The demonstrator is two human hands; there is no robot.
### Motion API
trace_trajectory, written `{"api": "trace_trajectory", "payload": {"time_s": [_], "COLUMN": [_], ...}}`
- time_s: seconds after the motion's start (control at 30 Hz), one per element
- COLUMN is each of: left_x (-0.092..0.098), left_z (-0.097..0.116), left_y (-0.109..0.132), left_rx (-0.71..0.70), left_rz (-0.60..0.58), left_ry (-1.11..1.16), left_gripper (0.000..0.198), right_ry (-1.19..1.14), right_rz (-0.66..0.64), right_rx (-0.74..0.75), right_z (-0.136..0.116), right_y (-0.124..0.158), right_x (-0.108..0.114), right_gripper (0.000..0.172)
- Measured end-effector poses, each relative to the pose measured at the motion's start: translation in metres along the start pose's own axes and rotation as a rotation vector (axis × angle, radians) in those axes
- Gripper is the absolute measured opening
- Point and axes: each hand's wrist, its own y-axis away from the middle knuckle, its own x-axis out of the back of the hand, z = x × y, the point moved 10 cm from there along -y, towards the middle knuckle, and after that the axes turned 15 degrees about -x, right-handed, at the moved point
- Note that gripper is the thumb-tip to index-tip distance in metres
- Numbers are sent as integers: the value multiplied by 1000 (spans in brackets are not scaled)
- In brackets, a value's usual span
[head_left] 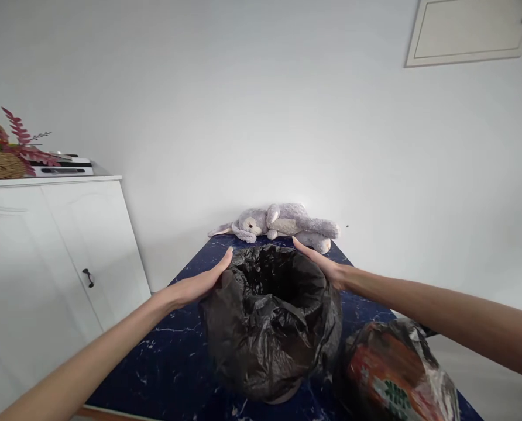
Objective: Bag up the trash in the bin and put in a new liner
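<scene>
A black garbage bag [265,345] covers a round trash can, its edge folded out over the rim and its mouth facing up. The can stands on a dark blue marbled table [164,351]. My left hand [219,273] presses against the can's upper left side, thumb along the rim. Against the upper right side lies my right hand [325,266], its thumb stretched toward the back. Both hands clasp the bagged can between them; most of their fingers are hidden. Beside it at the lower right rests a plastic package [397,374] with a red and orange label, partly cut off.
A grey plush rabbit [282,222] lies on its side at the table's far end, against the white wall. To the left stands a white cabinet [59,245] bearing a wicker basket [0,165] with plants and a flat white-and-black box [63,169].
</scene>
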Motion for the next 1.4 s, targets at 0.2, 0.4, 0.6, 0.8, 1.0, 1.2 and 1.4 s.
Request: {"api": "trace_trajectory", "payload": {"time_s": [0.2, 0.4, 0.6, 0.8, 1.0, 1.2, 1.4], "left_x": [-9, -64, -87, -70, -48, -63, -69], "left_z": [17, 31, 1, -85, -162, -185, -199], "left_y": [47, 57, 58, 131, 161, 147, 151], "left_rx": [-67, -111, -20, 120, 213, 171, 108], "left_rz": [171, 154, 125, -38, 65, 40, 39], "left_ry": [121, 315, 246, -166, -450, -639, -668], "left_gripper": [99, 140, 149, 113, 80, 76, 71], "right_ry": [92, 476, 688, 1050, 1445, 1606, 1749], "right_rz": [117, 196, 103, 677, 698, 579, 769], "right_rx": [137, 157, 179, 178, 908, 789, 433], "right_z": [-16, -9, 29, 7, -39, -40, -52], "right_y": [51, 92, 77, 119, 173, 129, 106], "right_x": [8, -1, -20, 31, -77, -105, -31], "right_gripper": [94, 135, 120, 110, 47, 35, 30]}}
